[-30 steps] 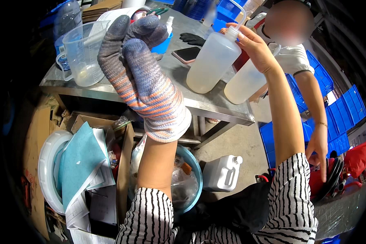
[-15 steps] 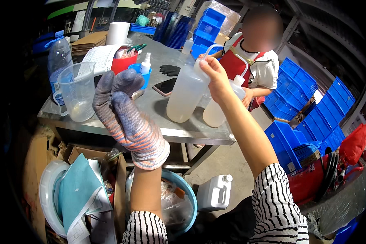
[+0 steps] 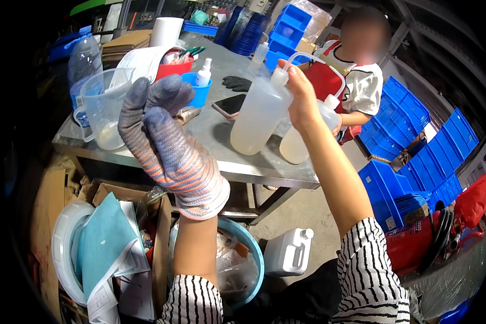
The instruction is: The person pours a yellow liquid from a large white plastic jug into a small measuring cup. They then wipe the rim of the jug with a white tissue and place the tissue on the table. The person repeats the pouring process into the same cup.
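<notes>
My right hand [image 3: 303,97], bare, is closed around the neck of a translucent white wash bottle [image 3: 260,119] with a bent spout tube. The bottle leans to the right above the metal table's near edge; I cannot tell whether its base touches the top. Just behind my right wrist is a second wash bottle [image 3: 297,144], partly hidden by my forearm. A co-worker's hand [image 3: 337,125] is beside that bottle. My left hand [image 3: 173,146], in a grey striped knit glove, is raised before the table with its fingers bent and apart, holding nothing. Nearest to it is a clear measuring jug [image 3: 109,110].
On the metal table [image 3: 210,143] are a phone [image 3: 231,105], a black glove [image 3: 236,83], a blue cup [image 3: 198,96] with a spray bottle, and a red container [image 3: 173,70]. Below stand a blue basin [image 3: 258,270], a white jerrycan [image 3: 289,251] and a cardboard box [image 3: 162,237]. Blue crates [image 3: 397,119] are stacked right.
The whole view has shifted slightly, with things now a little higher and further right. My right hand has turned a bit at the bottle's neck, and the bottle's top leans slightly further right.
</notes>
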Tool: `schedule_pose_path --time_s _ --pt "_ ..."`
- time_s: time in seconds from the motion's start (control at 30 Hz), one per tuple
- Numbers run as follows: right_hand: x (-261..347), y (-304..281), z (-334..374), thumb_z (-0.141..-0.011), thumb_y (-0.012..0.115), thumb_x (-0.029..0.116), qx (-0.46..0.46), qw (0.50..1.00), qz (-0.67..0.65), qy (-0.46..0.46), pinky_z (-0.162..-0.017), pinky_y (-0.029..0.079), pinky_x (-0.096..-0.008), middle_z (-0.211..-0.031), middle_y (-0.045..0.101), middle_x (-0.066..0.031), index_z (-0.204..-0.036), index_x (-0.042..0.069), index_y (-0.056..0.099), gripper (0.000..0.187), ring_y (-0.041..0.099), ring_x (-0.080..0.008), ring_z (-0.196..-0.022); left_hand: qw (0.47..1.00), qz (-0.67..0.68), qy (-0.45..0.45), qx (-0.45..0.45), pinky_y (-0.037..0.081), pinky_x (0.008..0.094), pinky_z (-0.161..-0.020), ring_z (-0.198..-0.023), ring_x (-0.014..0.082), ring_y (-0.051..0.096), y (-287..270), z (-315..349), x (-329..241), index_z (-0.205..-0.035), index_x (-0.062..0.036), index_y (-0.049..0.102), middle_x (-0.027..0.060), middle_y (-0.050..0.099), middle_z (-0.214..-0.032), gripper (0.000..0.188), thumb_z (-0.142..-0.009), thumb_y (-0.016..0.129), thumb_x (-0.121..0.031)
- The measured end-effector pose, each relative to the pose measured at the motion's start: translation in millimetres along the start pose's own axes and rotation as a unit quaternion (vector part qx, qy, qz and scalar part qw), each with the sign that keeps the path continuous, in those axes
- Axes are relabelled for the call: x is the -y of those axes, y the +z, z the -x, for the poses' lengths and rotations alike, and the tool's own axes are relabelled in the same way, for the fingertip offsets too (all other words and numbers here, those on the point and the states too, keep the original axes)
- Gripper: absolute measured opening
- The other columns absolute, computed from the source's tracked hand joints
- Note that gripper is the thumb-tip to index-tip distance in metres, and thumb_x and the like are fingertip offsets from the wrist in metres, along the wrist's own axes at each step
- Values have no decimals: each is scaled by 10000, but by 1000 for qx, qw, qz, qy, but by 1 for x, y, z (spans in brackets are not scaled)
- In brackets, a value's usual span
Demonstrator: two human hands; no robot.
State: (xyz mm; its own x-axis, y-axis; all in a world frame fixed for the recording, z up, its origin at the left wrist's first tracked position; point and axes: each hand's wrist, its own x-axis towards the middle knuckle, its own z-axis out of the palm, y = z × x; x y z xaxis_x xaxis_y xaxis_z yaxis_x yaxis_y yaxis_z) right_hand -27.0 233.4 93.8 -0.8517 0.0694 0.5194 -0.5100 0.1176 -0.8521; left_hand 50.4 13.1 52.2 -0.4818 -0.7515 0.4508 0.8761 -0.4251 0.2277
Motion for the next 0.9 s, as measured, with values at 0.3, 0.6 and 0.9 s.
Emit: schedule_pose_path --time_s 0.3,0.6,0.9 --pt "-13 -2 -4 -884 667 376 -42 996 64 -50 -907 338 -264 -993 560 10 -1052 54 554 380 472 -98 -954 999 48 12 -14 545 353 -813 -881 221 651 -8 -7 8 -1204 -38 528 133 648 -1018 281 -971 476 -185" --pt "-8 3 -6 -878 664 356 -4 998 45 -44 -997 284 -307 -1043 622 4 -1071 76 615 344 478 -119 -1062 994 -18 58 -96 553 396 -859 -914 249 647 -35 -52 -16 -1196 -50 537 142 630 -1054 294 -952 502 -209" --pt "1 6 -1 -919 577 395 20 1000 6 -24 -956 375 -311 -1083 617 -29 -1161 89 617 393 533 -158 -1009 992 -9 25 -125 521 416 -915 -924 258 650 -75 -78 -13 -1075 -39 589 146 631 -1020 316 -911 552 -307"
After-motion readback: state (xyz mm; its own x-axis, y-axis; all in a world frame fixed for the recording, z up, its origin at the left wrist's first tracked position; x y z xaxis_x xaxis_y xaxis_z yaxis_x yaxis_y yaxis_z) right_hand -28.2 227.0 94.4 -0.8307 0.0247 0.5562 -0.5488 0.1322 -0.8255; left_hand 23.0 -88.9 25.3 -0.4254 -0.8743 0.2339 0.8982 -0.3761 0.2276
